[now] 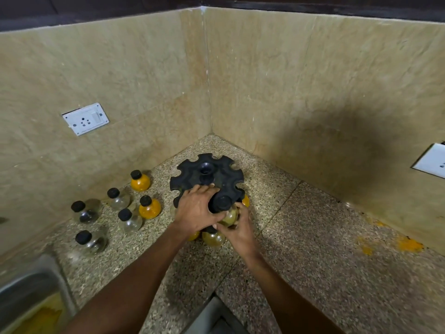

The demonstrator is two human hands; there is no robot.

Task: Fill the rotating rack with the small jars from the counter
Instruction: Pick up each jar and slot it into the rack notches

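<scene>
The black rotating rack (224, 173) stands in the counter's corner, its notched top disc facing me. My left hand (196, 209) rests on the disc's near edge, fingers curved over it. My right hand (237, 229) grips a small black-capped jar (230, 214) with yellowish contents at a near slot. Below, more jars hang in the rack, one (213, 238) at the front. Several loose jars stand on the counter to the left: two orange-filled ones (140, 181) (149, 208) and clear ones (118, 198) (129, 220) (84, 212) (91, 242).
Tiled walls close the corner behind and to the right, with a socket plate (85, 118) on the left wall. A steel sink (26, 292) lies at the lower left. Orange powder stains (409, 244) mark the speckled counter (313, 249) on the right.
</scene>
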